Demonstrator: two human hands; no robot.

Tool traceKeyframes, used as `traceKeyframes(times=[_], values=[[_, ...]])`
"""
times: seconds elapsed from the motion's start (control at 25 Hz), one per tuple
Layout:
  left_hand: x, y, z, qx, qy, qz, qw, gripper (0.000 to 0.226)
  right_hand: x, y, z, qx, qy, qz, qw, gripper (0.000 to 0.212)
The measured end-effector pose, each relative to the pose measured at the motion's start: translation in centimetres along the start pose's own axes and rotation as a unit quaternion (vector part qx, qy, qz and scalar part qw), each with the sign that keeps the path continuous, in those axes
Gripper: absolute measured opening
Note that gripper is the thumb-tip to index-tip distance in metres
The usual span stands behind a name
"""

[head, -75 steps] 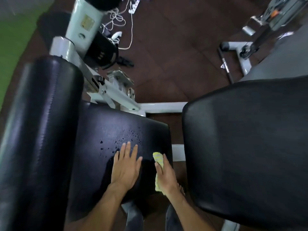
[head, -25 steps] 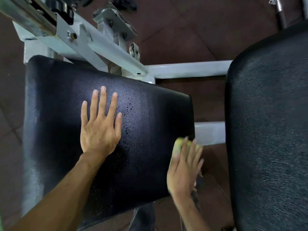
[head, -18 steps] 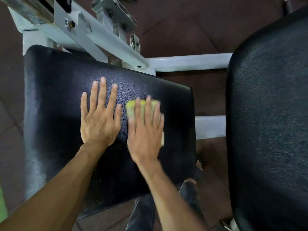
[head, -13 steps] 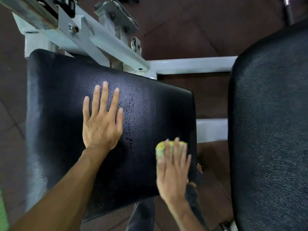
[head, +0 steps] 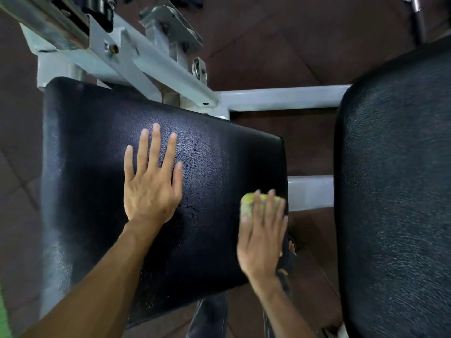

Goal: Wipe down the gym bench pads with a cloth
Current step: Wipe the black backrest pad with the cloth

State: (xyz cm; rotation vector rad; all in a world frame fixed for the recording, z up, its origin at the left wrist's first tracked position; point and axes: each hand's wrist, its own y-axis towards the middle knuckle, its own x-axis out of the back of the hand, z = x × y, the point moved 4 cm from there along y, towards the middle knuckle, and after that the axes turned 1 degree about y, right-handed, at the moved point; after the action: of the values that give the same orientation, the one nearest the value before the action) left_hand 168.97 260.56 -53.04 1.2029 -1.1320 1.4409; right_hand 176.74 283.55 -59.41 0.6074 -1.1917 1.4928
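A black padded bench seat [head: 219,154] fills the middle of the view, with small water droplets running down its centre. My left hand [head: 151,181] lies flat on it with fingers spread and nothing in it. My right hand [head: 262,230] presses a folded yellow-green cloth [head: 247,203] against the seat's right edge, fingers flat over the cloth. A second, larger black pad [head: 395,191] stands at the right.
A pale grey steel frame [head: 156,62] with bolts and brackets runs across the top, and its crossbars [head: 280,97] link the two pads. Brown tiled floor [head: 268,45] lies behind. My legs show below the seat's near edge.
My right hand swept the cloth from the seat's right edge to its middle and back to the right edge. The left hand stayed flat in place. The camera has come closer since three seconds ago.
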Motion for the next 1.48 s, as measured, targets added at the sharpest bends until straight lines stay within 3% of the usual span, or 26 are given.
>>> traceKeyframes(times=[0.12,0.2,0.32,0.44,0.56,0.68,0.76,0.84,0.92,1.0,1.08,1.12,1.2,1.28,1.4,1.48], values=[[0.0,0.0,0.0,0.000,0.010,-0.004,1.000,0.058,1.7,10.7,3.0,-0.105,0.063,-0.067,0.990,0.058],[-0.2,0.0,-0.2,0.000,0.015,-0.007,1.000,0.058,2.2,14.1,9.1,-0.035,0.064,-0.088,0.993,0.058],[-0.1,-0.1,-0.1,0.005,0.004,-0.005,1.000,0.057,0.7,7.0,12.9,0.138,0.029,-0.041,0.989,0.055],[0.0,-0.1,0.0,0.006,-0.009,-0.008,1.000,0.057,-0.9,-4.2,5.1,0.194,-0.019,0.006,0.981,0.055],[-0.2,-0.2,-0.1,0.005,0.000,-0.009,1.000,0.056,-0.4,-0.9,-1.8,0.028,-0.013,0.006,1.000,0.055],[-0.4,-0.2,-0.1,-0.001,0.005,-0.007,1.000,0.056,1.4,8.5,2.4,-0.099,0.050,-0.059,0.992,0.058],[-0.5,-0.1,0.1,-0.002,0.011,-0.006,1.000,0.056,1.3,10.3,7.6,-0.049,0.066,-0.070,0.994,0.058],[-0.4,0.0,0.2,-0.003,0.007,-0.007,1.000,0.056,0.2,6.4,11.1,0.017,0.080,-0.037,0.996,0.056],[-0.2,-0.1,0.2,-0.010,-0.008,-0.015,1.000,0.055,-0.5,0.6,12.2,0.049,0.102,0.026,0.993,0.057],[0.2,0.0,0.4,-0.009,-0.052,-0.029,0.998,0.054,0.0,-1.8,11.5,0.087,0.198,0.074,0.974,0.058],[1.0,0.2,0.4,0.017,-0.139,-0.031,0.990,0.055,2.1,0.1,9.6,0.109,0.329,0.041,0.937,0.057],[1.5,-0.1,-0.1,0.035,-0.175,-0.034,0.983,0.056,2.9,1.7,8.0,0.105,0.339,-0.003,0.935,0.056],[2.1,-2.2,-2.9,0.050,-0.165,-0.062,0.983,0.053,3.0,5.1,4.4,0.062,0.269,-0.051,0.960,0.055],[1.3,-5.9,-6.4,0.024,-0.108,-0.062,0.992,0.051,1.5,6.9,2.1,0.028,0.161,-0.042,0.986,0.056],[-1.6,-8.9,-9.0,-0.014,-0.032,-0.009,0.999,0.055,-0.3,6.9,1.6,0.048,0.064,-0.040,0.996,0.058],[-2.7,-5.9,-8.9,-0.040,0.004,0.004,0.999,0.058,-0.4,6.9,1.4,0.057,0.052,-0.044,0.996,0.058]])
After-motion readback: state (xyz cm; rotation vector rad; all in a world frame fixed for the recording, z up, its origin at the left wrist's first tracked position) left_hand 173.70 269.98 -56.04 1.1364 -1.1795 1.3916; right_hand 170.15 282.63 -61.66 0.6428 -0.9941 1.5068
